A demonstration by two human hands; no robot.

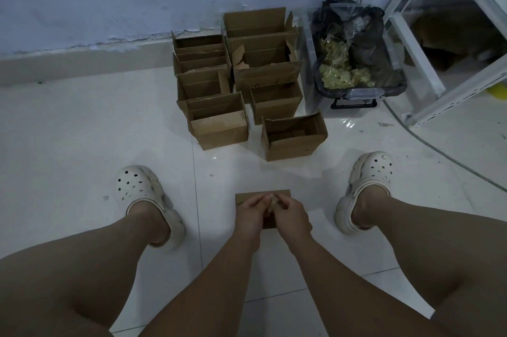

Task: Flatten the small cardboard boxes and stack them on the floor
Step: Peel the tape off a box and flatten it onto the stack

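- Cardboard box (263,196), flattened, is lying on the floor (82,144) between my feet, long axis left-right.
- Both my left hand (251,214) and right hand (290,217) are pressing it, fingers curled.

**Hands meet over cardboard on the floor**

Both hands, left hand (251,212) and right hand (292,216), are together over a flat cardboard piece (263,195) on the white tiled floor (82,131), apparently pinching something small. Beyond, open small boxes (219,125) cluster by the wall, beside a plastic bin (356,92).
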